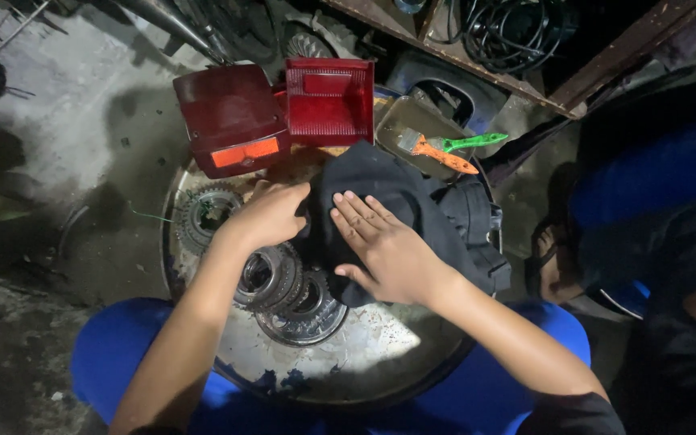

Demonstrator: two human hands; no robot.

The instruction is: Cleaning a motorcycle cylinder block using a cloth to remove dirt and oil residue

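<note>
While the left hand (271, 213) grips the black cloth (396, 217) edge, the right hand (384, 250) presses it flat, open, beside greasy gears (283, 282) not yet wiped.

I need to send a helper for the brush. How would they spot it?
Start at the round metal drum top. At its far right edge sits a shallow metal tray; the paintbrush lies across it. Its orange handle sets it apart from the green-handled tool alongside.

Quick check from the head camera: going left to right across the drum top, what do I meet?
Toothed gear → left hand → right hand on the black cloth → far rim: green-handled brush in its metal tray.
</note>
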